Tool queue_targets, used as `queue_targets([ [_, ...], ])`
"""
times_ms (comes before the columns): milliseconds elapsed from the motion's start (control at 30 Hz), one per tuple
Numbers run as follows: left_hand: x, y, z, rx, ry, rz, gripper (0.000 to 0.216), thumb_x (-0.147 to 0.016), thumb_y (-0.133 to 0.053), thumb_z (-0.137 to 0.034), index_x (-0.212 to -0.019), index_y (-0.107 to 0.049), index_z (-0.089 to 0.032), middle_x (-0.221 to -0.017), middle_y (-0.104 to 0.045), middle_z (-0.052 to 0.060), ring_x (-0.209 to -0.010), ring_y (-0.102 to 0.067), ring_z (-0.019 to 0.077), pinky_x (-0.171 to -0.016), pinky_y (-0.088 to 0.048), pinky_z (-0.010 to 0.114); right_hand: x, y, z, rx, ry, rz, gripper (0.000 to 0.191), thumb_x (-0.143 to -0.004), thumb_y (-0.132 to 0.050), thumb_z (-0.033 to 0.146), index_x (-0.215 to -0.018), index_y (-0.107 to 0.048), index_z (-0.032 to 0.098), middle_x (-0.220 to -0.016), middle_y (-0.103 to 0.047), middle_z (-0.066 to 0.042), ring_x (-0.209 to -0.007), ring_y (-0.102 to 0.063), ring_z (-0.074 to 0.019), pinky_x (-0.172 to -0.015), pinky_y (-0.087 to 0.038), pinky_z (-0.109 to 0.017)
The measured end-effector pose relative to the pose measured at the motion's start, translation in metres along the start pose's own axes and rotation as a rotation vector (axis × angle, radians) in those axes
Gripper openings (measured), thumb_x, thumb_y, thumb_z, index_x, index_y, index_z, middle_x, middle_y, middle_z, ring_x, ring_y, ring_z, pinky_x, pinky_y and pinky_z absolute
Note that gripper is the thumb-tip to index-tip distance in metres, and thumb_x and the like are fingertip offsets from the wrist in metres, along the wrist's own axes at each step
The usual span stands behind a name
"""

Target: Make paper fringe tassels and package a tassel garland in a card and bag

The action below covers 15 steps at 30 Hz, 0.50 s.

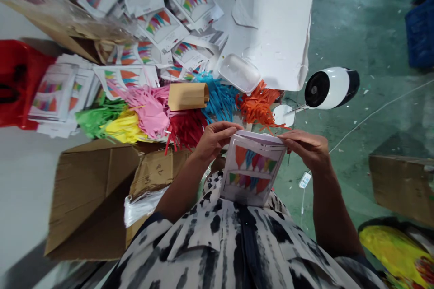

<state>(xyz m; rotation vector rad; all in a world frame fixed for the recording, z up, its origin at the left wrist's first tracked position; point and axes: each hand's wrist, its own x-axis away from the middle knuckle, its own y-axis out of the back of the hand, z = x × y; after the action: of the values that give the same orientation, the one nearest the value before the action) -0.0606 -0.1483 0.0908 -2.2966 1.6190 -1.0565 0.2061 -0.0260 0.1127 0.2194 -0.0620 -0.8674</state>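
Note:
I hold a white printed packet (pixel 251 172) with coloured pennant pictures upright in front of my chest. My left hand (pixel 214 138) grips its top left corner with fingers curled over the edge. My right hand (pixel 307 147) pinches the top right corner. Just beyond the packet lie bundles of paper tassels: orange (pixel 259 104), blue (pixel 220 97), red (pixel 186 130), pink (pixel 149 107), yellow (pixel 124 128) and green (pixel 96 117). A small brown envelope (pixel 187 95) rests on them.
Several more printed packets (pixel 159 22) are heaped on the white table (pixel 281 31); a stack (pixel 56 97) sits left. A clear plastic lid (pixel 239 73), a black-and-white fan (pixel 330 88), open cardboard boxes (pixel 98 189), a red bag (pixel 15 81) and green floor (pixel 369 31) surround me.

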Motion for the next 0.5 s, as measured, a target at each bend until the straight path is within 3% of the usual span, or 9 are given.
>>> queue_targets([
  [167,-0.004,0.002,0.000,0.063,0.016,0.029,0.028,-0.071,-0.092,-0.032,-0.097,-0.084,-0.022,-0.099,-0.082,0.007,-0.081,-0.076,0.0179,-0.072,-0.060,0.027,-0.002,-0.001,0.001,0.016,-0.030,-0.033,0.012,-0.093,-0.077,0.033,-0.101,-0.085,0.030,-0.092,-0.081,-0.004,-0.065,-0.067,-0.0144,-0.051,-0.057,-0.027],
  [333,-0.008,0.001,-0.006,0.056,0.067,0.048,0.019,-0.066,-0.093,-0.028,-0.080,-0.084,-0.020,-0.098,-0.082,0.007,-0.082,-0.076,0.0185,-0.074,-0.061,0.029,0.000,-0.002,-0.012,-0.027,-0.055,-0.059,0.011,-0.092,-0.077,0.033,-0.099,-0.085,0.030,-0.093,-0.081,-0.004,-0.073,-0.071,-0.0170,-0.057,-0.058,-0.028],
  [500,-0.004,-0.007,-0.010,-0.045,0.053,0.032,0.024,-0.066,-0.094,-0.033,-0.084,-0.086,-0.020,-0.093,-0.082,0.008,-0.078,-0.074,0.0184,-0.073,-0.059,0.030,0.004,-0.001,-0.024,-0.067,-0.048,-0.119,0.010,-0.092,-0.076,0.031,-0.097,-0.085,0.030,-0.092,-0.081,-0.003,-0.079,-0.073,-0.0195,-0.064,-0.059,-0.030],
])
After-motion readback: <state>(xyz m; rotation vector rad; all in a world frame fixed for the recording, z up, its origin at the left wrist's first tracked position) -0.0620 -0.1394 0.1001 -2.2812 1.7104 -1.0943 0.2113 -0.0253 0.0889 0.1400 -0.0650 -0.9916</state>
